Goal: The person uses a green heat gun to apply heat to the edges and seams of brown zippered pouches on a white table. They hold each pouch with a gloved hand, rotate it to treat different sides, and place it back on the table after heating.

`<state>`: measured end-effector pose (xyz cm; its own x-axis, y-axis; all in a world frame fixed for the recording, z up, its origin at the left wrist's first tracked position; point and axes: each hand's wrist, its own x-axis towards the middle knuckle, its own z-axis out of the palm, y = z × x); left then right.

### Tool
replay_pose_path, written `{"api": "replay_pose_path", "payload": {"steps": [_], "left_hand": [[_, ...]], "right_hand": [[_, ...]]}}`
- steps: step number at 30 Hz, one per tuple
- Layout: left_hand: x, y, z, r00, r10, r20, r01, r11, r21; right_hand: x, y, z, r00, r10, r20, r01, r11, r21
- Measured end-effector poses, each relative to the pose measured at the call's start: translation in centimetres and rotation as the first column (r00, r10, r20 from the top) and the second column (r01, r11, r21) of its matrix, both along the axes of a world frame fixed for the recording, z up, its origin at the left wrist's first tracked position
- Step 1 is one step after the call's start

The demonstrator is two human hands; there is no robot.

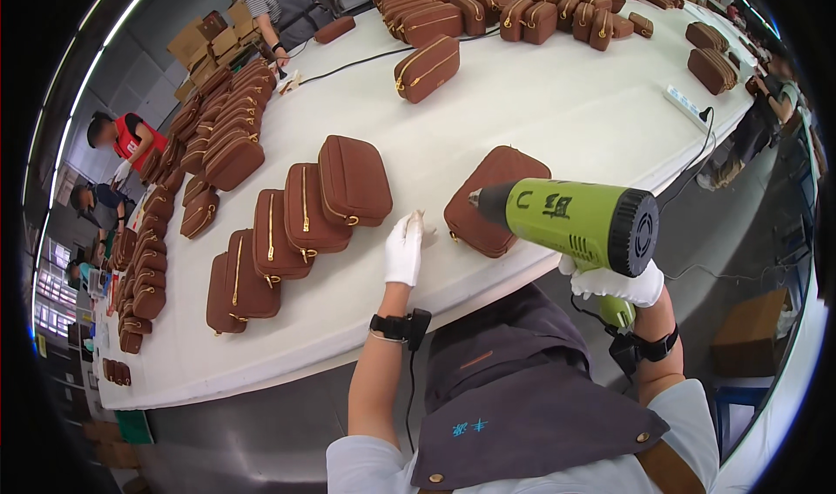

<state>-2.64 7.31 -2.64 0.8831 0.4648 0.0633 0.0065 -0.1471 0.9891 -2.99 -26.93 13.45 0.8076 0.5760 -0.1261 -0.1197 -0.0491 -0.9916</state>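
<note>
My right hand (614,281), in a white glove, grips the handle of a green heat gun (570,219) with black ends. Its dark nozzle points left, over a brown bag (498,199) that lies on the white table (366,307). My left hand (403,248), also gloved, is held just left of that bag, its fingers drawn together at the tips. Whether anything small is pinched there is too fine to make out. Left of this hand stands a leaning row of brown zippered bags (283,233), the nearest one (355,180) apart from my fingers.
More brown bags (431,23) crowd the table's far side, and others (231,137) line its left. One bag (427,69) stands alone mid-table. A white power strip (685,109) lies near the right edge, its cord hanging off. Several people work around the table.
</note>
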Motion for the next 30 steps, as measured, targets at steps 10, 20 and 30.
{"api": "replay_pose_path", "payload": {"steps": [10,20,30], "left_hand": [[3.6,-2.9,-1.1,0.993,-0.042,0.106,0.045,0.999,-0.023],[2.3,-5.7,2.6,0.965,0.109,0.239,-0.11,0.994,-0.009],[-1.7,-8.5,5.9,0.737,-0.631,0.244,0.318,0.641,0.698]], "right_hand": [[-3.0,-6.6,-1.2,0.996,-0.054,-0.065,0.06,0.994,0.091],[-3.5,-10.1,-5.5,0.723,0.183,0.666,0.043,0.95,-0.309],[-3.5,-9.3,-2.6,0.973,-0.228,-0.039,0.23,0.934,0.272]]}}
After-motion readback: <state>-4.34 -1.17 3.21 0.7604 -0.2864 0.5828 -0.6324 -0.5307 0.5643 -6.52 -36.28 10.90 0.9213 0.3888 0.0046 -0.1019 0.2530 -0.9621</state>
